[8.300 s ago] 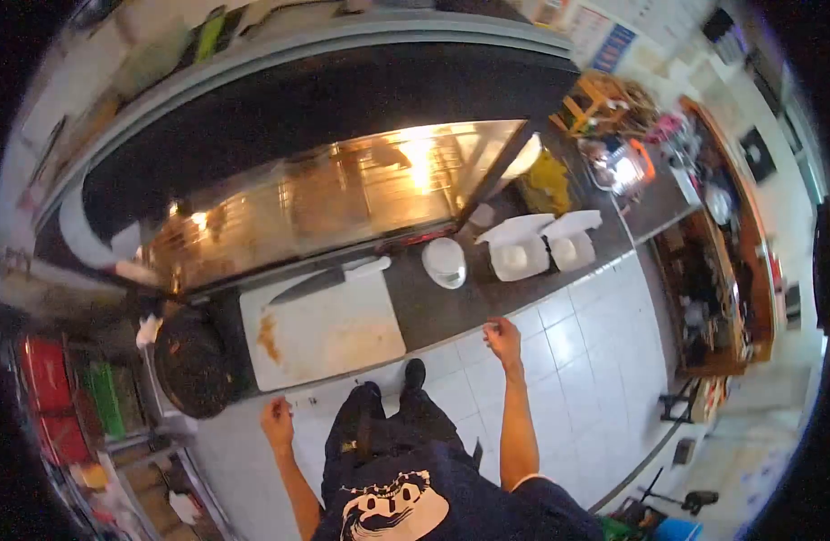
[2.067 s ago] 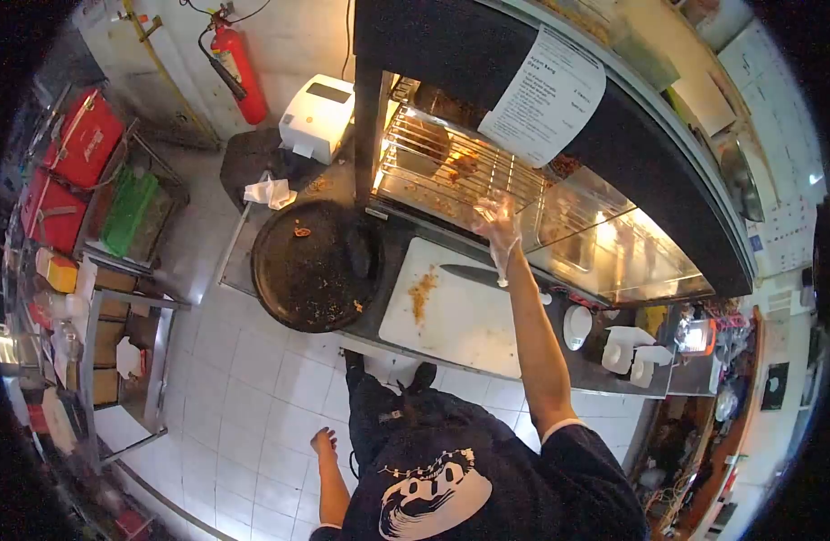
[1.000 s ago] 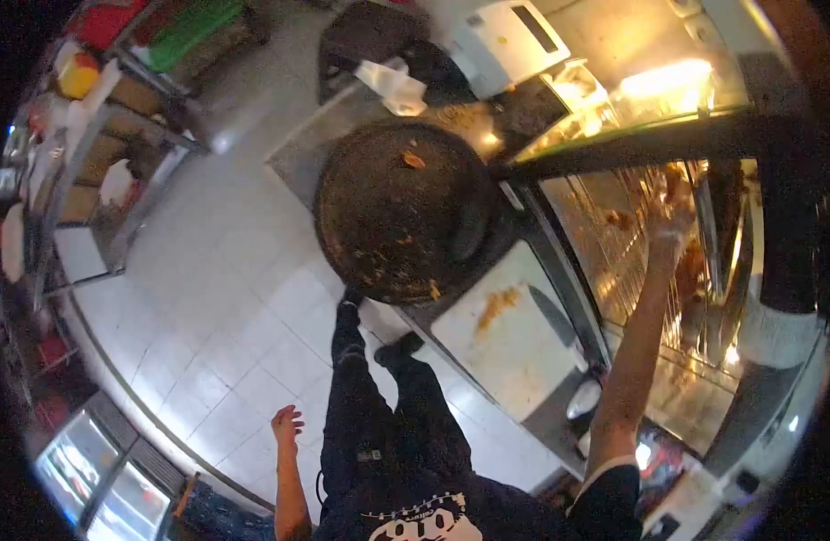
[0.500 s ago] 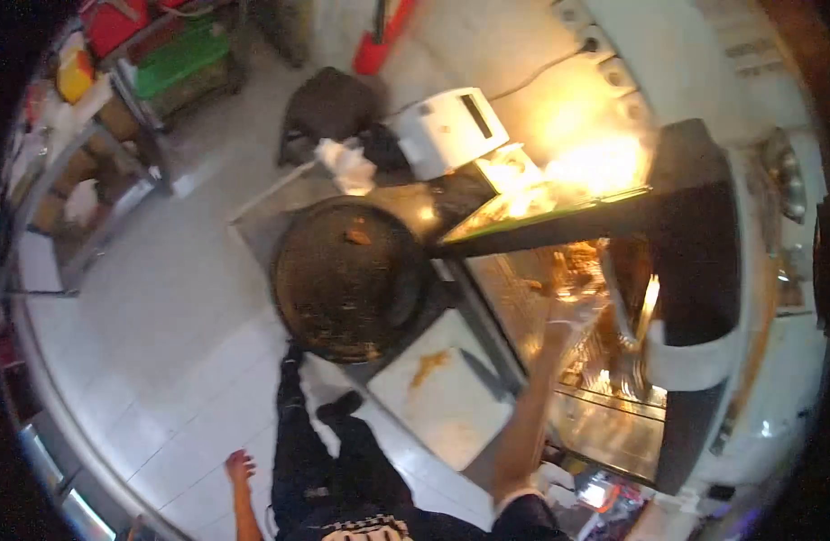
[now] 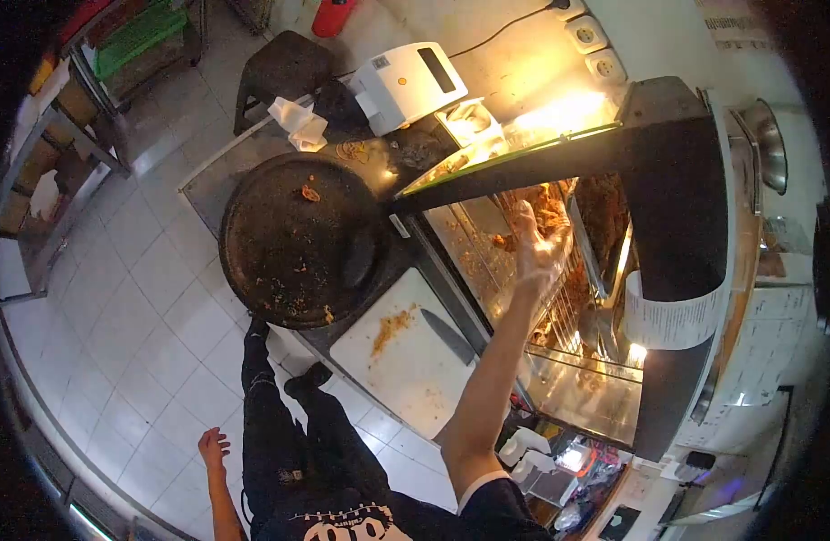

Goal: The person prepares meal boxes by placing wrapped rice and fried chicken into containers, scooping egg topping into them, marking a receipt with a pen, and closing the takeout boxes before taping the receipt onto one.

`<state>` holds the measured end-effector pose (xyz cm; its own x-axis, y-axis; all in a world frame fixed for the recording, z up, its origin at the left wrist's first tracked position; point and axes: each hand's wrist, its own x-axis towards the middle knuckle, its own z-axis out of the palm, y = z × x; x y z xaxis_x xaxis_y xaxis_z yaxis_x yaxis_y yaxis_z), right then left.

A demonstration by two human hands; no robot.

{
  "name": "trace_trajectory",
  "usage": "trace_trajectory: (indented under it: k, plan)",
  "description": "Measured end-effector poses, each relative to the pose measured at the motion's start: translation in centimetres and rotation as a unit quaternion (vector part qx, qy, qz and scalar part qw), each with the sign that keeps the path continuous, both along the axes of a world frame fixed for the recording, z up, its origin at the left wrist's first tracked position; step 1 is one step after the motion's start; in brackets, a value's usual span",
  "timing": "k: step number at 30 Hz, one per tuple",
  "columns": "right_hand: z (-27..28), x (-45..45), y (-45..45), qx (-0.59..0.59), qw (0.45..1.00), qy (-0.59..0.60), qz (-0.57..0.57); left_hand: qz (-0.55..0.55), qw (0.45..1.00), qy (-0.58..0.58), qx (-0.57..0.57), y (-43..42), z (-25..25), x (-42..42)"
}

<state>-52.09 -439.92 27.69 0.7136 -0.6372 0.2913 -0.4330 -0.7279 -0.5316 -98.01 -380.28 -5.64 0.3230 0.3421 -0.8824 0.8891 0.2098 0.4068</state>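
My right hand (image 5: 543, 254) reaches into a lit metal display case (image 5: 582, 397) on the right. Its thumb and visible fingers stand apart, right at a browned piece of fried chicken (image 5: 548, 203). The far fingertips are partly hidden, and no firm grip shows. A smaller chicken bit (image 5: 502, 242) lies just left of the hand, and a wire rack (image 5: 573, 293) extends below it. Low on the left, my left hand (image 5: 214, 446) hangs over the tiled floor with nothing in it, fingers loosely bent and apart.
A round dark pan (image 5: 298, 248) with crumbs sits left of the case. Below it, a white cutting board (image 5: 392, 334) carries crumbs and a knife (image 5: 448, 335). Behind stand a white machine (image 5: 401, 86) and crumpled paper (image 5: 298, 122). A printed paper strip (image 5: 672, 316) hangs on the case frame.
My right hand has moved further into the case, up to the chicken. The view has shifted, so the counter sits further left and higher. My left hand still hangs at my side.
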Motion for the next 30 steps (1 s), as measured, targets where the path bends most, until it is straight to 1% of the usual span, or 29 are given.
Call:
trace_trajectory:
  k: [1,3,4,5,6,7,8,9,10,11,12,13,14,15,16,18,19,20,21,22,24,25,26,27,28,29,30]
  plan:
    - [2.1,0.6,3.0,-0.044,0.992,0.102,-0.067,-0.013,1.0,-0.006,0.0,0.2,0.3,0.6]
    - [2.0,-0.1,2.4,-0.078,0.967,0.207,-0.127,-0.018,1.0,0.008,-0.006,0.1,0.4,1.9]
    - [1.2,-0.4,1.5,-0.093,0.963,0.214,-0.132,-0.013,1.0,0.004,-0.001,0.2,-0.1,2.1]
    - [0.0,-1.1,0.0,-0.085,0.975,0.17,-0.112,-0.011,1.0,-0.02,-0.008,0.7,-1.0,1.5]
    - [-1.8,-1.6,-1.6,-0.061,0.989,0.102,-0.084,-0.006,1.0,-0.02,-0.003,0.5,0.1,1.9]
    - [-3.7,-2.3,-3.9,0.025,0.999,-0.014,-0.046,0.004,0.998,-0.05,-0.039,1.4,-0.7,1.0]
    - [-5.7,-2.8,-6.0,0.198,0.963,-0.183,0.011,0.005,0.998,-0.05,-0.024,0.7,1.2,1.9]
    - [-7.1,-3.5,-7.1,0.388,0.858,-0.331,0.056,0.001,0.999,-0.033,0.008,0.5,1.5,2.4]
    - [-8.1,-4.6,-7.1,0.473,0.786,-0.388,0.085,0.031,0.999,-0.043,-0.002,0.6,1.8,2.3]
    - [-8.5,-6.0,-5.9,0.498,0.765,-0.389,0.127,0.04,0.998,-0.043,0.009,0.8,2.0,2.2]
    - [-7.7,-7.5,-0.9,0.305,0.891,-0.272,0.198,0.045,0.999,-0.025,0.018,0.5,2.3,2.2]
    - [-6.5,-8.9,4.5,0.074,0.949,-0.193,0.237,0.048,0.998,-0.008,0.027,0.4,2.6,2.2]
    - [-6.5,-9.2,9.5,0.092,0.95,-0.166,0.249,0.07,0.997,-0.014,0.005,0.5,2.9,1.9]
    - [-6.9,-9.2,13.6,0.109,0.949,-0.14,0.26,0.059,0.998,-0.005,0.013,0.4,2.8,1.3]
    - [-10.7,-8.8,15.9,0.101,0.932,-0.179,0.3,0.059,0.998,-0.012,0.005,0.4,2.5,0.5]
    - [-15.8,-8.6,21.9,0.209,0.934,-0.128,0.259,0.068,0.997,-0.023,-0.02,0.2,2.8,-0.5]
    - [-14.8,-7.2,25.3,0.113,0.949,-0.089,0.28,0.065,0.997,-0.023,-0.017,0.1,3.2,-0.1]
    - [-18.4,-6.9,27.1,0.141,0.947,-0.07,0.279,0.049,0.999,-0.006,0.002,-0.2,3.7,0.2]
    - [-19.1,-6.9,27.9,0.156,0.947,-0.06,0.276,0.032,0.999,0.011,0.02,-0.2,3.9,0.1]
    - [-19.8,-6.9,28.8,0.171,0.946,-0.05,0.273,0.039,0.999,0.007,0.017,-0.2,4.2,-0.1]
    - [-19.3,-7.8,29.2,0.028,0.945,0.091,0.314,0.046,0.999,-0.001,0.019,0.1,4.0,-0.5]
    - [-20.2,-8.0,28.7,0.028,0.943,0.09,0.319,0.059,0.998,-0.007,0.02,-0.2,4.2,-0.4]
    - [-21.6,-8.6,27.5,0.124,0.935,0.071,0.324,0.062,0.998,-0.016,0.022,-0.3,4.3,-0.4]
    - [-21.5,-8.9,26.6,0.219,0.92,0.053,0.321,0.065,0.998,-0.01,0.02,-0.3,4.2,-0.9]
    - [-20.6,-9.2,25.6,0.155,0.93,0.051,0.328,0.07,0.997,-0.008,0.014,-0.4,3.7,-0.9]
    - [-21.1,-9.3,25.0,0.153,0.93,0.054,0.329,0.075,0.997,-0.008,0.009,-0.6,3.3,-0.7]
    - [-22.1,-9.6,24.5,0.169,0.922,0.049,0.344,0.086,0.996,0.01,-0.004,-0.9,4.0,0.2]
